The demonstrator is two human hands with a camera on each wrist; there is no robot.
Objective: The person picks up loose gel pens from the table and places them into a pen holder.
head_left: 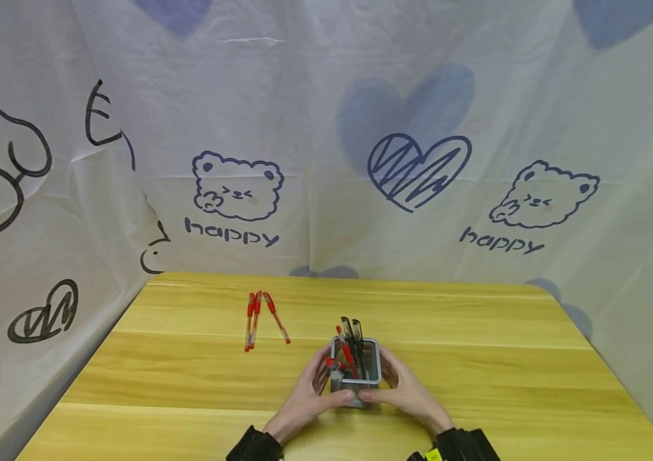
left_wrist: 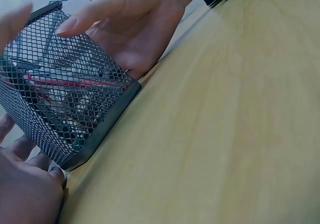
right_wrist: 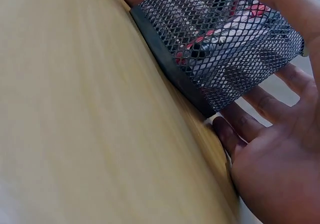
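Observation:
A dark mesh pen holder stands upright on the wooden table, with black pens and red pens in it. My left hand grips its left side, thumb across the front. From the right side my right hand grips it too, its thumb close to the other one. In the left wrist view the mesh holder is between both hands, its base at the tabletop. The right wrist view shows fingers of my right hand along the mesh side.
Three red pens lie on the table behind and left of the holder. A pale cloth with printed bears and hearts hangs behind the table's back edge and along the left side.

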